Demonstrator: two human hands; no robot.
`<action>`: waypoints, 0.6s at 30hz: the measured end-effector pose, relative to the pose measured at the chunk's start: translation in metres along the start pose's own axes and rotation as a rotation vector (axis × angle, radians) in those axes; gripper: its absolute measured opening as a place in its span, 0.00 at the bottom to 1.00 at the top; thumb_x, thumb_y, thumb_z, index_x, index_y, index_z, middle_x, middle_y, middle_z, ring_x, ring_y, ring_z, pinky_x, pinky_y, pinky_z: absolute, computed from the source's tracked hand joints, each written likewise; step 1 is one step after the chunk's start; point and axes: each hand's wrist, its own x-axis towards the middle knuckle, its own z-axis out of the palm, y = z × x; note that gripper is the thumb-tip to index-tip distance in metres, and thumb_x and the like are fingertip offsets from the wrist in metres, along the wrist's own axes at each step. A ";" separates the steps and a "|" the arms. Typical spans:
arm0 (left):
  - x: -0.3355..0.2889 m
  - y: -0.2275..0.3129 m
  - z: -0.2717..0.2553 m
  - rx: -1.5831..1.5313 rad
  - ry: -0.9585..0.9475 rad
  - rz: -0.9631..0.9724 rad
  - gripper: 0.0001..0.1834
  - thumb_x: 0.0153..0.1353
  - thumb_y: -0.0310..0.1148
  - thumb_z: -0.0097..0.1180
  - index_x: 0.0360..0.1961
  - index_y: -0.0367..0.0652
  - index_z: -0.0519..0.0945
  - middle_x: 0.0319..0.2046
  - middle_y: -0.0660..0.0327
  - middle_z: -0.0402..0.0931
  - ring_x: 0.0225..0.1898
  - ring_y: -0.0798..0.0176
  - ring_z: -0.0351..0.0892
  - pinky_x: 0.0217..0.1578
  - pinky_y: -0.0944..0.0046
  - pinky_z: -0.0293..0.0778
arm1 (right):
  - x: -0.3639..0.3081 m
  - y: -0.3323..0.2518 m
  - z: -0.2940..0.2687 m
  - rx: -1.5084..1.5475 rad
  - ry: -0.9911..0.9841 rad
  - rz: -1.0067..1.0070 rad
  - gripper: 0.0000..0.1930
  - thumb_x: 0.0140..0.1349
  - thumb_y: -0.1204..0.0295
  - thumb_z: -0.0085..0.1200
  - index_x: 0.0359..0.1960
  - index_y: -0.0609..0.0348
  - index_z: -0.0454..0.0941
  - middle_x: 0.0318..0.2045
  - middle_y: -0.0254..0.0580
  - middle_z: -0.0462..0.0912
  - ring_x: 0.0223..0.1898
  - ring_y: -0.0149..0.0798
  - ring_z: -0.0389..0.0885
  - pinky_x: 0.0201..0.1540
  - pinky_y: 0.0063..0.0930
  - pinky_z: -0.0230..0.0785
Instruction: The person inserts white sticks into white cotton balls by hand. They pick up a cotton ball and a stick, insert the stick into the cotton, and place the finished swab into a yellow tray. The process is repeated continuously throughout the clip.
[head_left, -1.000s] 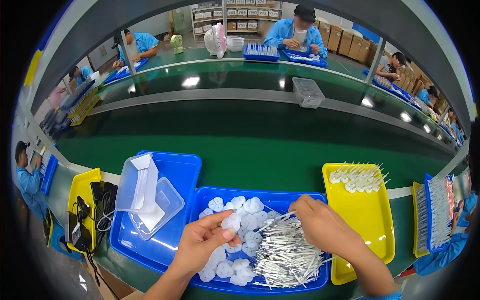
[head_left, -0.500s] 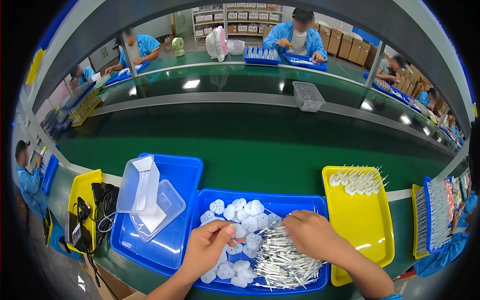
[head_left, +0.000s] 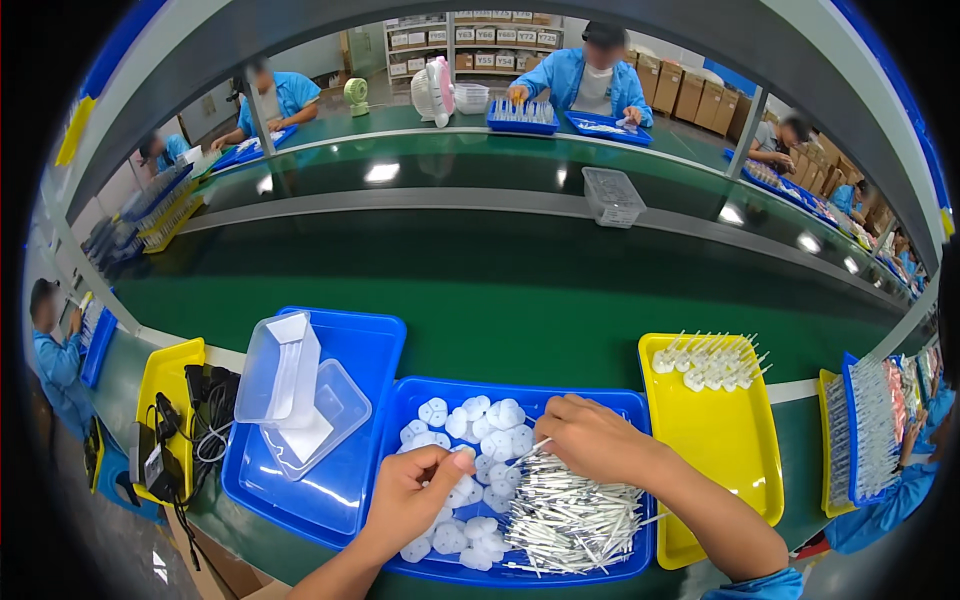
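L hand (head_left: 415, 498) dropped from 1 s ago, now low over white caps (head_left: 470, 470) in blue tray (head_left: 520, 392), fingers pinched on one cap. R hand (head_left: 590, 440) moved left, fingers clamped on thin pin (head_left: 528, 455) above pin pile (head_left: 575, 520). Judged: pair in hand, ready to join.

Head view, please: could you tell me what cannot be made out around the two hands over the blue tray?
- Left hand: its curled fingers hide whatever it pinches above the white discs.
- Right hand: one thin stick juts from it; the grip itself is hidden by the knuckles.
- Pile of sticks: too fine and tangled to count.
- Blue tray: near rim partly covered by both forearms.
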 end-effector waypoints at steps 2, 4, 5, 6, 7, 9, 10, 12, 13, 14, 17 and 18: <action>0.002 0.003 0.000 -0.004 -0.001 0.004 0.18 0.68 0.41 0.59 0.29 0.35 0.85 0.14 0.73 0.65 0.19 0.80 0.57 0.20 0.71 0.51 | 0.005 -0.002 -0.002 -0.071 -0.046 -0.020 0.09 0.58 0.79 0.51 0.41 0.64 0.78 0.43 0.51 0.77 0.52 0.50 0.75 0.56 0.44 0.68; 0.002 0.003 0.000 -0.005 -0.002 0.007 0.18 0.68 0.40 0.59 0.29 0.34 0.85 0.14 0.73 0.65 0.19 0.80 0.57 0.19 0.71 0.52 | 0.008 -0.006 -0.007 -0.125 -0.074 -0.050 0.09 0.59 0.79 0.50 0.40 0.63 0.79 0.43 0.50 0.77 0.52 0.49 0.75 0.57 0.44 0.68; 0.001 0.000 0.001 -0.005 -0.004 0.009 0.18 0.68 0.40 0.60 0.28 0.34 0.84 0.14 0.73 0.65 0.19 0.80 0.57 0.19 0.71 0.52 | 0.010 -0.008 -0.008 -0.107 -0.101 -0.072 0.09 0.59 0.78 0.49 0.40 0.63 0.79 0.43 0.50 0.77 0.52 0.49 0.75 0.56 0.44 0.68; 0.002 -0.004 0.001 -0.001 -0.007 0.017 0.18 0.68 0.39 0.60 0.28 0.34 0.84 0.14 0.72 0.65 0.19 0.80 0.57 0.19 0.70 0.52 | 0.012 -0.010 -0.009 -0.092 -0.121 -0.094 0.09 0.60 0.78 0.49 0.39 0.64 0.79 0.43 0.51 0.77 0.51 0.49 0.75 0.56 0.44 0.68; 0.002 -0.010 0.001 -0.004 -0.008 0.041 0.17 0.67 0.38 0.60 0.28 0.34 0.84 0.14 0.72 0.65 0.19 0.79 0.57 0.19 0.70 0.52 | 0.014 -0.011 -0.010 -0.078 -0.142 -0.117 0.09 0.60 0.77 0.49 0.39 0.64 0.79 0.43 0.51 0.77 0.51 0.49 0.75 0.56 0.44 0.68; 0.002 -0.009 0.000 0.010 -0.006 0.056 0.16 0.67 0.38 0.60 0.29 0.35 0.84 0.14 0.71 0.65 0.19 0.79 0.58 0.19 0.71 0.52 | 0.014 -0.010 -0.010 -0.123 -0.102 -0.168 0.08 0.59 0.77 0.49 0.38 0.64 0.79 0.42 0.51 0.77 0.50 0.48 0.75 0.55 0.43 0.69; 0.002 -0.008 0.000 0.014 -0.008 0.058 0.15 0.67 0.38 0.60 0.30 0.35 0.84 0.14 0.71 0.65 0.19 0.79 0.58 0.19 0.71 0.53 | 0.012 -0.009 -0.008 -0.142 -0.087 -0.191 0.07 0.59 0.77 0.49 0.37 0.65 0.79 0.42 0.50 0.78 0.50 0.48 0.76 0.55 0.43 0.70; 0.001 -0.003 0.000 0.082 -0.051 0.031 0.13 0.66 0.36 0.61 0.34 0.35 0.85 0.17 0.68 0.73 0.20 0.77 0.65 0.22 0.71 0.60 | 0.008 -0.008 -0.004 -0.209 -0.056 -0.215 0.06 0.58 0.77 0.50 0.35 0.65 0.78 0.40 0.49 0.78 0.49 0.46 0.76 0.53 0.42 0.70; 0.001 0.001 0.000 0.118 -0.075 0.018 0.12 0.66 0.36 0.61 0.36 0.35 0.85 0.19 0.66 0.77 0.21 0.76 0.68 0.24 0.70 0.64 | 0.007 -0.007 -0.002 -0.241 -0.039 -0.226 0.06 0.57 0.77 0.50 0.34 0.64 0.77 0.39 0.49 0.78 0.48 0.46 0.77 0.52 0.42 0.71; 0.002 0.003 0.000 0.219 -0.102 0.086 0.11 0.64 0.34 0.62 0.36 0.35 0.85 0.19 0.64 0.78 0.20 0.73 0.70 0.24 0.69 0.66 | 0.007 -0.003 0.001 -0.236 0.004 -0.245 0.05 0.58 0.76 0.52 0.33 0.64 0.77 0.37 0.47 0.78 0.46 0.45 0.77 0.50 0.41 0.71; 0.012 0.013 0.007 0.512 -0.162 0.351 0.07 0.60 0.31 0.62 0.34 0.37 0.84 0.21 0.59 0.79 0.19 0.64 0.75 0.24 0.64 0.71 | 0.006 0.007 0.006 -0.212 0.102 -0.252 0.04 0.57 0.75 0.55 0.32 0.63 0.77 0.33 0.46 0.78 0.41 0.45 0.78 0.46 0.40 0.71; 0.018 0.018 0.013 0.605 -0.166 0.476 0.06 0.59 0.30 0.62 0.32 0.38 0.83 0.21 0.58 0.79 0.19 0.62 0.76 0.25 0.62 0.72 | 0.006 0.008 0.004 -0.194 0.113 -0.225 0.04 0.56 0.76 0.53 0.32 0.63 0.77 0.34 0.47 0.78 0.41 0.47 0.79 0.47 0.41 0.72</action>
